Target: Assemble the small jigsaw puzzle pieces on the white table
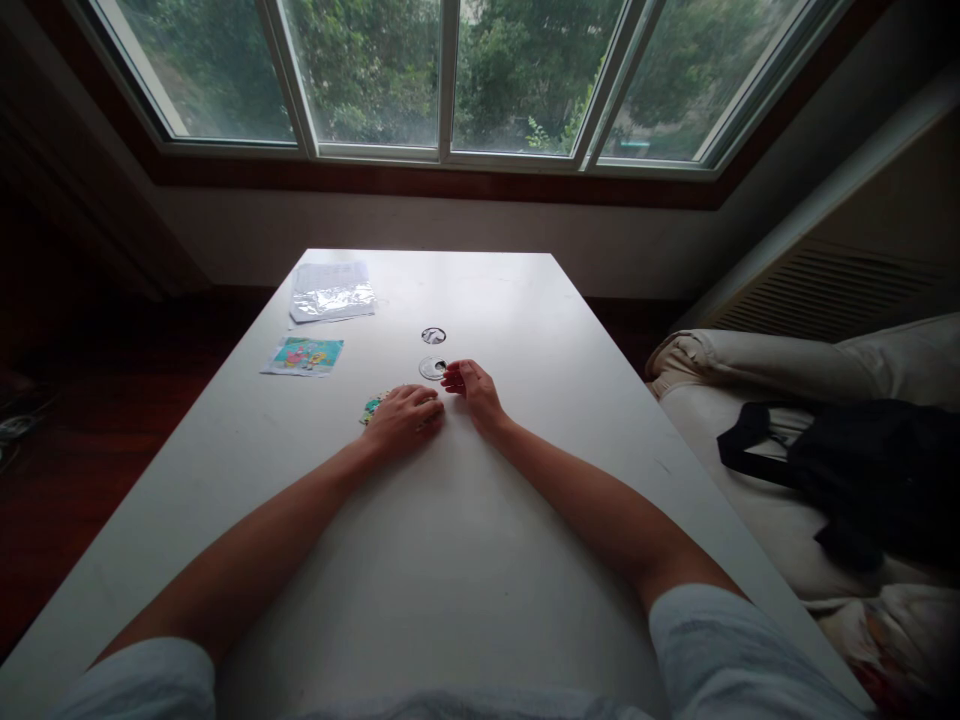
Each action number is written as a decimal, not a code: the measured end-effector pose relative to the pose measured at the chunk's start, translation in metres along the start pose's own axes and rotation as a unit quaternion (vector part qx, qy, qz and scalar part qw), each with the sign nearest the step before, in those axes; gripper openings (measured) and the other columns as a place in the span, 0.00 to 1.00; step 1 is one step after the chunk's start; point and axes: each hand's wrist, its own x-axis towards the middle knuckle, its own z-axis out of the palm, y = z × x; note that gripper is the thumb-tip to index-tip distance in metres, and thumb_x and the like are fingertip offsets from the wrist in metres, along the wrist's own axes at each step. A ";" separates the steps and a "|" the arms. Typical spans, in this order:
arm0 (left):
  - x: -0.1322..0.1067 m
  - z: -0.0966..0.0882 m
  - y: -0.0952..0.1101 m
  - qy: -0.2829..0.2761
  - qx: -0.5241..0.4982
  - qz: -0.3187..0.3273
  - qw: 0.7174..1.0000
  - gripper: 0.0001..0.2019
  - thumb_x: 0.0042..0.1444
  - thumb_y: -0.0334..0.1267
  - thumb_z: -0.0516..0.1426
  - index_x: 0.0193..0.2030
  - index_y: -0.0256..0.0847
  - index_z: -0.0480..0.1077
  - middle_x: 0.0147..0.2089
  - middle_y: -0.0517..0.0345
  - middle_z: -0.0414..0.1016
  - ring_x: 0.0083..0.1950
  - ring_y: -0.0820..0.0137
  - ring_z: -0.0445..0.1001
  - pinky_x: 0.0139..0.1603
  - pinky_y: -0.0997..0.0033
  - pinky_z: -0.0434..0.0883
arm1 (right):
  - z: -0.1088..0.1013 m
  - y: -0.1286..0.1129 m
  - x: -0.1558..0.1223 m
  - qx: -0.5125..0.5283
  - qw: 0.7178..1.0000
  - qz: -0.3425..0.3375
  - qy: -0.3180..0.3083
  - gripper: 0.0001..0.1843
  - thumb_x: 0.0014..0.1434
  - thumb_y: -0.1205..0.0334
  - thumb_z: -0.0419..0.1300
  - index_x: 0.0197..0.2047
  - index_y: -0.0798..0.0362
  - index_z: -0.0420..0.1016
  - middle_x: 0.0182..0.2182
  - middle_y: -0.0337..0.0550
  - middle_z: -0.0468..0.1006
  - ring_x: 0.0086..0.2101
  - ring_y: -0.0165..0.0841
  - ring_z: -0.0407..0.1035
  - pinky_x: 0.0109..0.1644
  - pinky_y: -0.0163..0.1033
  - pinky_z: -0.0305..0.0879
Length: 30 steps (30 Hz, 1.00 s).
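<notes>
My left hand (409,410) rests palm down over a small heap of multicoloured pieces (370,408) that look like jigsaw pieces. Its fingers lie stretched across the heap and hide most of it. Just to the right, my right hand (472,387) has thumb and fingers pinched together at the edge of a round, pale-rimmed disc (427,369). A dark spot shows on the disc beside the fingertips. Whatever sits in that pinch is too small to name. Behind this disc lies a second round piece (433,336) with a black and white pattern.
A colourful cartoon picture sheet (304,356) lies at the left of the white table (465,580). Farther back is a clear plastic bag (332,292) on paper. Right of the table, a cushioned seat (705,420) holds a black bag (870,470). A window (367,75) stands beyond.
</notes>
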 end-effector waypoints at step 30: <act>-0.001 -0.001 -0.007 0.012 0.005 -0.133 0.991 0.16 0.71 0.45 0.46 0.45 0.47 0.74 0.42 0.56 0.80 0.43 0.65 0.76 0.43 0.68 0.66 | 0.000 -0.005 -0.003 -0.023 1.000 0.002 -0.018 0.23 0.61 0.38 0.57 0.41 0.51 0.75 0.31 0.40 0.77 0.30 0.30 0.73 0.36 0.37 0.67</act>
